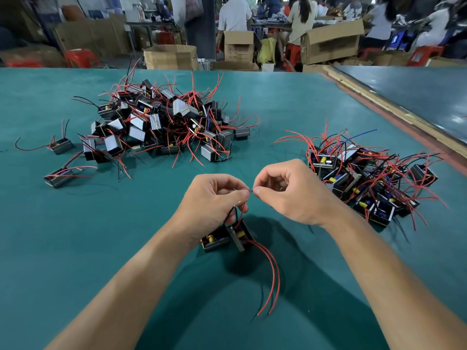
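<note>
Two small black box modules (227, 238) with yellow parts inside hang side by side just above the green table (126, 236), below my left hand (214, 200). That hand grips their black and red wires. My right hand (285, 193) pinches the wire ends between thumb and forefinger, fingertip to fingertip with the left hand. Two long red wires (274, 279) trail from the modules toward me.
A large heap of the same wired modules (164, 122) lies at the back left, with loose ones (60, 145) nearby. A second heap (366, 183) lies at the right. A table seam (394, 114) runs along the right. Cardboard boxes and seated people fill the background.
</note>
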